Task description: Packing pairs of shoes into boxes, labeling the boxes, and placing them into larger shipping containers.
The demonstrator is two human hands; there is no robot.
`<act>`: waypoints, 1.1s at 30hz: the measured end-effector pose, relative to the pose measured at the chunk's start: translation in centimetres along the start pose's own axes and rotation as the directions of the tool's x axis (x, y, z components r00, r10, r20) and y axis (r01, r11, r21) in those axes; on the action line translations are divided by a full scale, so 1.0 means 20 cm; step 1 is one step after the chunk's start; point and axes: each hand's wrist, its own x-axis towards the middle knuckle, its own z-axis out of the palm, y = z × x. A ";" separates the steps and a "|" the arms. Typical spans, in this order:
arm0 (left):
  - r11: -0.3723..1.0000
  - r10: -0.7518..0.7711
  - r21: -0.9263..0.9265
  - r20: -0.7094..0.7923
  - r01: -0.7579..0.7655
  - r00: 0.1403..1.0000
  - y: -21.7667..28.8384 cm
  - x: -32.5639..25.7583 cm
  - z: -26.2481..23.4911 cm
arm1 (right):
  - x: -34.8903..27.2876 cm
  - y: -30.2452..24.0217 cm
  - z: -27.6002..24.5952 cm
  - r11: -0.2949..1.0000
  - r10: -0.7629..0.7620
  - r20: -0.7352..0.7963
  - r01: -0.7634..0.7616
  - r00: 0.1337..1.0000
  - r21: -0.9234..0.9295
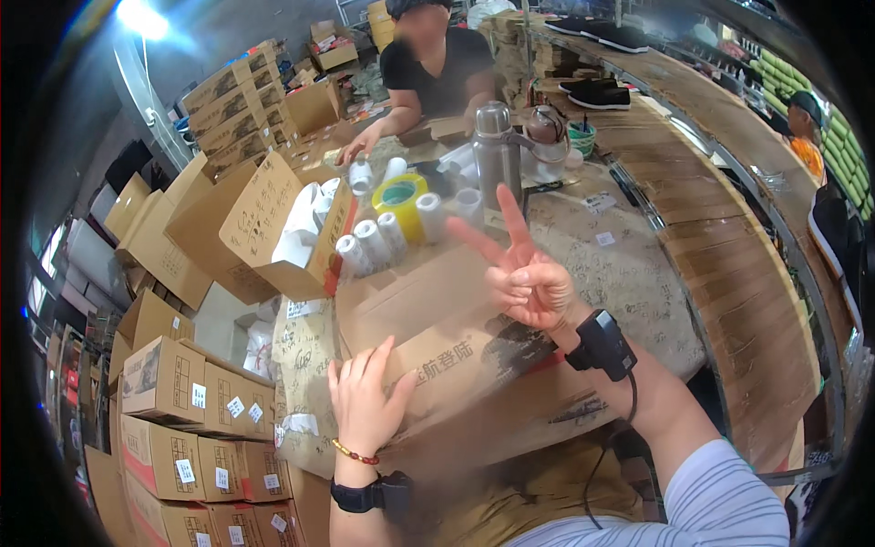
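A flat-topped brown cardboard box (pixel 437 342) with dark print lies in front of me on the table. My left hand (pixel 366 394) rests on its near left part, fingers stretched out and thumb apart, holding nothing. Above the box's right side, my right hand (pixel 529 278) is raised with two fingers spread in a V and the other fingers folded into the palm. Nothing shows in it. Just beyond the box stand several white label rolls (pixel 371 239) and a large roll of yellow tape (pixel 401 202) with a green core.
An open carton (pixel 301 228) holding white rolls stands at the left. Stacked boxes (pixel 173 451) fill the lower left. A steel flask (pixel 495 150) stands at the table's far side, near a seated person (pixel 437 68). Dark shoes (pixel 597 94) sit on the long conveyor (pixel 720 246) at right.
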 end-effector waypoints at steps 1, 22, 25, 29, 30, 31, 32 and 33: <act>1.000 0.007 0.000 -0.004 -0.007 1.000 0.00 0.00 0.00 | 0.00 0.00 0.00 1.000 -0.005 -0.001 0.005 1.000 0.003; 1.000 -0.001 0.012 -0.026 0.002 1.000 -0.01 -0.01 0.00 | 0.03 0.11 -0.04 0.291 -0.894 -0.086 0.426 0.440 -0.857; 1.000 0.004 -0.006 -0.023 -0.004 1.000 0.00 0.00 0.01 | -0.01 0.16 -0.01 0.231 -0.735 -0.014 0.231 0.678 -0.945; 1.000 -0.002 -0.001 -0.017 0.002 1.000 0.01 0.00 0.01 | 0.01 0.24 -0.04 -0.390 -0.161 0.195 0.119 0.967 -0.913; 1.000 -0.003 0.001 -0.021 0.003 1.000 0.00 0.00 0.01 | 0.02 0.26 -0.01 -0.500 -0.089 0.266 0.188 0.960 -0.845; 1.000 -0.005 0.009 -0.026 0.005 1.000 0.00 -0.01 0.01 | 0.03 0.28 0.01 -0.597 -0.008 0.325 0.256 0.946 -0.760; 1.000 -0.007 0.016 -0.030 0.008 1.000 0.00 -0.01 0.01 | 0.03 0.29 0.00 -0.597 -0.006 0.326 0.259 0.945 -0.759; 1.000 -0.008 0.013 -0.032 0.008 0.999 0.00 -0.01 0.02 | 0.02 0.30 -0.01 -0.599 -0.038 0.300 0.218 0.953 -0.770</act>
